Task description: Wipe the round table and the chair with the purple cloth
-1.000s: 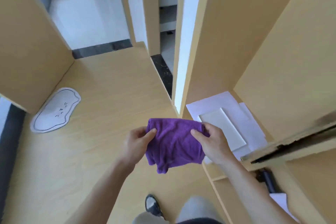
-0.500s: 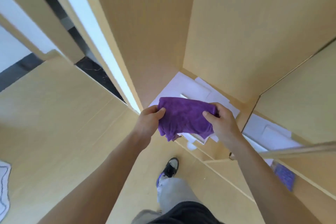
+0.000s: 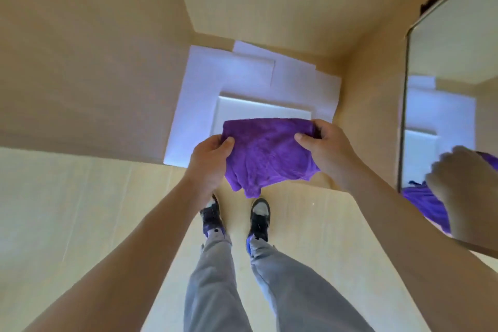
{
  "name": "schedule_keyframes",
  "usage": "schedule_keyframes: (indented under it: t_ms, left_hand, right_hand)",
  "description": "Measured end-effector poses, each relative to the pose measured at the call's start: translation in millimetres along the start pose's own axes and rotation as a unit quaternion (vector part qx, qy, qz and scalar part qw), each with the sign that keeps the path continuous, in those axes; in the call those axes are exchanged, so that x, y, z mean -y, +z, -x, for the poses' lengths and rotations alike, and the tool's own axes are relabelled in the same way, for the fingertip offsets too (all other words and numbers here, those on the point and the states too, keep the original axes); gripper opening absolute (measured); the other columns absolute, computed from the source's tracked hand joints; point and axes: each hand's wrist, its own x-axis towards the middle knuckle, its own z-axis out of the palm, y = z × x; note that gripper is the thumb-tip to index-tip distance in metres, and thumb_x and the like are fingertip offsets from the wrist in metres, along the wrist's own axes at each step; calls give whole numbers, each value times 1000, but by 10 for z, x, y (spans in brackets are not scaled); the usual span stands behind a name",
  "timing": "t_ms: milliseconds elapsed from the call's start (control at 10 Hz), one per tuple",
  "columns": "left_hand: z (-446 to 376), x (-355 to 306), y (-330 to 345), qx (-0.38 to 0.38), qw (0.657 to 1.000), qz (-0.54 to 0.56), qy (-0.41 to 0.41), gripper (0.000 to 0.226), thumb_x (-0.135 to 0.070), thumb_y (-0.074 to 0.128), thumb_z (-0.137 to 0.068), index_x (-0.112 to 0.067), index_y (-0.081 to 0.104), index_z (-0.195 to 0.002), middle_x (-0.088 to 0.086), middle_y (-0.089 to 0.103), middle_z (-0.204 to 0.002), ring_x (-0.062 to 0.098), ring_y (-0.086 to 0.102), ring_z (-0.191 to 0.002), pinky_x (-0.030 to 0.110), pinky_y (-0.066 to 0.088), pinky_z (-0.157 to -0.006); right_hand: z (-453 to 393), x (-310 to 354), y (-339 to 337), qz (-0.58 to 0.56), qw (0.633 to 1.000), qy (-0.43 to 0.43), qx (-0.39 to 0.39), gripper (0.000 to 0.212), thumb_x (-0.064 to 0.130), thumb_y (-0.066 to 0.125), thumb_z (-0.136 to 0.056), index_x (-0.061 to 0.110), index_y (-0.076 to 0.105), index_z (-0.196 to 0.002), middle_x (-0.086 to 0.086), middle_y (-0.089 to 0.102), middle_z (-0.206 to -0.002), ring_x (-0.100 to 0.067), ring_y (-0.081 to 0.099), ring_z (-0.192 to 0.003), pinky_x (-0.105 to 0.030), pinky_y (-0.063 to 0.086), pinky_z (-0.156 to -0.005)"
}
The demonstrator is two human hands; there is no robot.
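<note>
Pinched at centre frame by left hand (image 3: pixel 208 159) and right hand (image 3: pixel 327 147), the purple cloth (image 3: pixel 266 153) is held; a loosened pinch risks it being dropped.

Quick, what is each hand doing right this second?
Left hand: closed on the left edge of the purple cloth.
Right hand: closed on the cloth's right edge.
</note>
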Motion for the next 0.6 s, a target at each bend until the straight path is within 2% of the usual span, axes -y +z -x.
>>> schedule_keyframes:
  t_ms: [100, 200, 300, 400, 500, 600]
  left_hand:
    - [-727, 177, 117, 23, 998, -57, -8, 18, -23, 56, -104, -12, 69, -97, 13, 70, -100, 32, 64, -91, 50, 53, -86]
    - [-1386, 310, 193, 37, 996, -75, -19, 21, -24, 56, -104, -13, 67, -90, 13, 64, -94, 26, 58, -85, 39, 46, -77]
    - [-1942, 373, 264, 55, 995, -79, -18, 18, -23, 58, -103, -11, 67, -93, 13, 62, -94, 24, 56, -86, 37, 44, -79]
    - [-2401, 432, 321, 61, 992, -109, -8, 10, -22, 59, -100, -14, 62, -96, 12, 56, -92, 23, 52, -84, 37, 43, -77]
    - [-2658, 452, 365, 67, 987, -145, -27, 7, -21, 60, -96, -14, 60, -96, 12, 56, -90, 22, 52, -84, 44, 53, -81]
    - [-2673, 473, 316, 79, 976, -199, -45, 8, -20, 61, -94, -12, 61, -93, 14, 59, -92, 24, 55, -86, 48, 55, -86]
  right_hand:
    - [-521, -336, 203, -23, 998, 61, -17, 16, 13, 69, -96, 9, 72, -111, -17, 73, -110, -35, 69, -105, -52, 55, -99]
    - [-1091, -626, 401, -45, 994, 91, -27, 15, 10, 72, -93, 5, 74, -108, -22, 73, -111, -40, 70, -107, -55, 54, -100]
    - [-1550, -837, 563, -40, 993, 97, -44, 8, 11, 74, -92, 14, 74, -99, -18, 74, -110, -36, 70, -107, -51, 55, -100]
    - [-1868, -1029, 696, -19, 993, 105, -49, 19, 14, 73, -91, 16, 74, -109, -12, 73, -112, -29, 69, -107, -42, 57, -97]
    - [-2000, -1131, 797, 74, 988, 124, -56, 24, 12, 70, -90, 11, 73, -114, -15, 72, -112, -32, 67, -104, -41, 56, -93]
    - [-1966, -1175, 815, 150, 978, 140, -43, 38, 9, 65, -90, 9, 66, -128, -16, 69, -123, -36, 64, -112, -39, 54, -90]
